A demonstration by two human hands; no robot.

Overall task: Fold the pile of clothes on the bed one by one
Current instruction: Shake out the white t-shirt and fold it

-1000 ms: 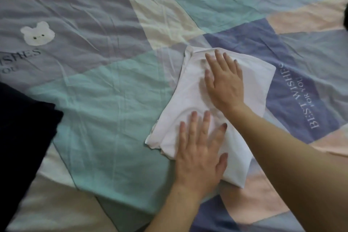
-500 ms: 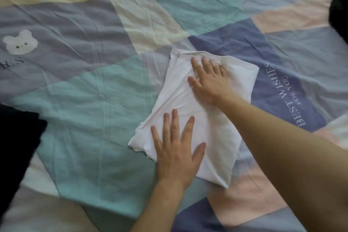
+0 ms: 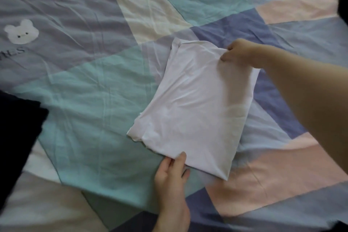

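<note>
A white garment [image 3: 194, 103], folded into a compact rectangle, lies tilted on the patchwork bed cover [image 3: 98, 88] near the middle of the view. My left hand [image 3: 172, 179] pinches its near edge, thumb on top and fingers tucked beneath. My right hand [image 3: 238, 52] grips the far right corner, fingers curled into the cloth and bunching it slightly. My right forearm crosses above the garment's right side.
A dark navy garment [image 3: 17, 137] lies at the left edge of the bed. Another dark shape [image 3: 343, 3] shows at the upper right edge. The cover carries a white bear print [image 3: 21, 32] at the left.
Both hands lay flat on top of the white garment, pressing it. Now they have slid off to opposite edges and taken hold of it, left at the near edge, right at the far corner.
</note>
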